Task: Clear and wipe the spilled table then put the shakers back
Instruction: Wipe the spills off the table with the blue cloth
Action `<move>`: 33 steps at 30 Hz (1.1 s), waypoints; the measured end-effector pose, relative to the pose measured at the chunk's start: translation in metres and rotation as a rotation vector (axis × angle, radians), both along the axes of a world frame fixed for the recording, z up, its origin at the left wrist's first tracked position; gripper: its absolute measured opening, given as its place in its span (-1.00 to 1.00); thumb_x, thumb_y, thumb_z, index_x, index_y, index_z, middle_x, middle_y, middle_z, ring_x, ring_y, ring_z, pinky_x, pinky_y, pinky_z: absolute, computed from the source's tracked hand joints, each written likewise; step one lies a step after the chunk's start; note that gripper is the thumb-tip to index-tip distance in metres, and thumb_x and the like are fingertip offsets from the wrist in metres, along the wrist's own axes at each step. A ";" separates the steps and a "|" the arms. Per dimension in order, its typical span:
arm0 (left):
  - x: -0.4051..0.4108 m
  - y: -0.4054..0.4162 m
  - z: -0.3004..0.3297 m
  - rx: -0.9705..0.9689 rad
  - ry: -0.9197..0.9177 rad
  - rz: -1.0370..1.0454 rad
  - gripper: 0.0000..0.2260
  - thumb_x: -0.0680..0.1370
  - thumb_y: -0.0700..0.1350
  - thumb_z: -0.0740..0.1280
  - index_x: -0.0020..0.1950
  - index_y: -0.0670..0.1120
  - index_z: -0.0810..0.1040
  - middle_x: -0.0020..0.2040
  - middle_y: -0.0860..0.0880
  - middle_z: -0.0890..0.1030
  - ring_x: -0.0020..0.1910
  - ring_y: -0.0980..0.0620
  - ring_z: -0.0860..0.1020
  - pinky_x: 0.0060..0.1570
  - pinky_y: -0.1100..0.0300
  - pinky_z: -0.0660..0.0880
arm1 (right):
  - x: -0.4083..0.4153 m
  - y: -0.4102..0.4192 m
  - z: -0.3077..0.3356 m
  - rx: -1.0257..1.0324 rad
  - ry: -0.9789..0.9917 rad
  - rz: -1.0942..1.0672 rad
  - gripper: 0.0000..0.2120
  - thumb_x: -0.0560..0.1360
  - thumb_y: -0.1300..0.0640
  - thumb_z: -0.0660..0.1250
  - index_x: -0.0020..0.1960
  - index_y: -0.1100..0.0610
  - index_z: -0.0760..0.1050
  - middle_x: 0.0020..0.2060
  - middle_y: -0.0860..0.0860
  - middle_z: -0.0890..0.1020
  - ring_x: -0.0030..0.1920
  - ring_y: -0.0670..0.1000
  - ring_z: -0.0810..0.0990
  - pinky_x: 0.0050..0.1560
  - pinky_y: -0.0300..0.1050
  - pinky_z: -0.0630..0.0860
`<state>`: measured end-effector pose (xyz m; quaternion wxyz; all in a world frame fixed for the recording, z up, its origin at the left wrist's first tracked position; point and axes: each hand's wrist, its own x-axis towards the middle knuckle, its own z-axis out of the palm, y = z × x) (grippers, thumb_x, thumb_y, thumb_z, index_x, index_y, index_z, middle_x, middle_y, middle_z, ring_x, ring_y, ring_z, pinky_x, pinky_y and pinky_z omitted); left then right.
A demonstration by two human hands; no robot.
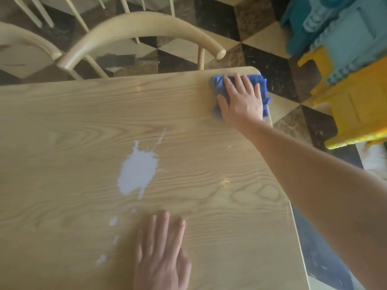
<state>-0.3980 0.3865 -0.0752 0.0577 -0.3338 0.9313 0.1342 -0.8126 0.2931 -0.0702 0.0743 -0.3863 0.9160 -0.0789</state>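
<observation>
A light wooden table (pixel 62 126) fills most of the view. A white spill (pixel 137 172) lies in its middle, with smaller white drops (pixel 113 221) trailing toward the near edge. At the far right corner my right hand (pixel 240 99) presses flat on a blue cloth (pixel 262 83), fingers spread over it. My left hand (pixel 161 252) rests palm down on the bare tabletop near me, just right of the drops, holding nothing. No shakers are in view.
Two pale wooden chairs (pixel 134 26) stand along the far side of the table. A teal and yellow plastic object (pixel 343 65) sits on the patterned tile floor (pixel 272 59) to the right, close to the table's corner.
</observation>
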 end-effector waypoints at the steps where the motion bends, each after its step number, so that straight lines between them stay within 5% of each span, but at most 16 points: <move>1: -0.004 -0.006 0.002 -0.004 0.034 0.033 -0.36 0.36 0.03 0.29 0.47 0.07 0.41 0.53 -0.11 0.34 0.51 -0.19 0.32 0.38 -0.27 0.32 | 0.017 0.012 0.002 -0.006 -0.011 0.019 -0.41 0.60 -0.21 -0.01 0.59 -0.06 0.13 0.59 0.05 0.17 0.60 0.10 0.06 0.58 0.22 -0.03; 8: -0.003 -0.010 0.009 0.001 -0.033 0.008 -0.41 0.49 0.03 0.17 0.55 0.06 0.26 0.61 -0.09 0.15 0.60 -0.15 0.09 0.52 -0.22 0.10 | 0.204 0.196 0.012 -0.004 -0.070 0.059 -0.42 0.60 -0.16 0.13 0.57 -0.01 0.22 0.58 0.07 0.22 0.60 0.11 0.09 0.56 0.19 0.03; 14: -0.004 -0.006 0.012 0.005 -0.063 0.017 -0.41 0.53 0.03 0.13 0.58 0.07 0.19 0.63 -0.08 0.09 0.61 -0.14 0.01 0.54 -0.22 0.05 | 0.348 0.335 -0.005 0.073 0.011 0.039 -0.52 0.54 -0.13 0.15 0.41 -0.05 0.47 0.46 0.06 0.43 0.53 0.08 0.29 0.39 0.19 0.31; 20: -0.003 -0.007 0.009 -0.009 -0.052 0.000 -0.43 0.53 0.01 0.14 0.57 0.05 0.23 0.62 -0.10 0.11 0.61 -0.16 0.03 0.49 -0.28 0.13 | 0.334 0.331 -0.012 0.034 0.161 0.060 -0.57 0.58 -0.17 0.09 0.38 -0.09 0.45 0.45 0.04 0.42 0.48 0.05 0.32 0.44 0.11 0.22; 25: -0.002 -0.007 0.007 -0.024 -0.049 0.002 -0.43 0.53 0.02 0.13 0.57 0.05 0.22 0.62 -0.10 0.09 0.61 -0.16 0.02 0.51 -0.27 0.09 | 0.304 0.313 0.003 0.055 -0.018 0.062 -0.47 0.55 -0.15 0.18 0.51 -0.09 0.34 0.53 0.01 0.34 0.55 0.04 0.24 0.46 0.15 0.26; 30: -0.002 -0.007 0.007 -0.013 -0.039 0.000 -0.43 0.52 0.02 0.13 0.56 0.03 0.25 0.62 -0.11 0.11 0.60 -0.18 0.05 0.51 -0.27 0.08 | 0.245 0.277 0.014 0.119 -0.137 -0.141 -0.40 0.60 -0.18 0.06 0.61 -0.07 0.11 0.61 -0.02 0.09 0.62 -0.01 -0.04 0.60 0.01 -0.14; 33: -0.002 -0.008 0.008 -0.009 -0.045 0.008 -0.43 0.52 0.03 0.12 0.55 0.03 0.26 0.62 -0.11 0.12 0.60 -0.18 0.07 0.51 -0.27 0.08 | 0.211 0.249 0.014 0.093 -0.114 -0.180 -0.39 0.61 -0.18 0.06 0.61 -0.02 0.14 0.61 0.03 0.11 0.62 0.05 -0.01 0.60 0.10 -0.05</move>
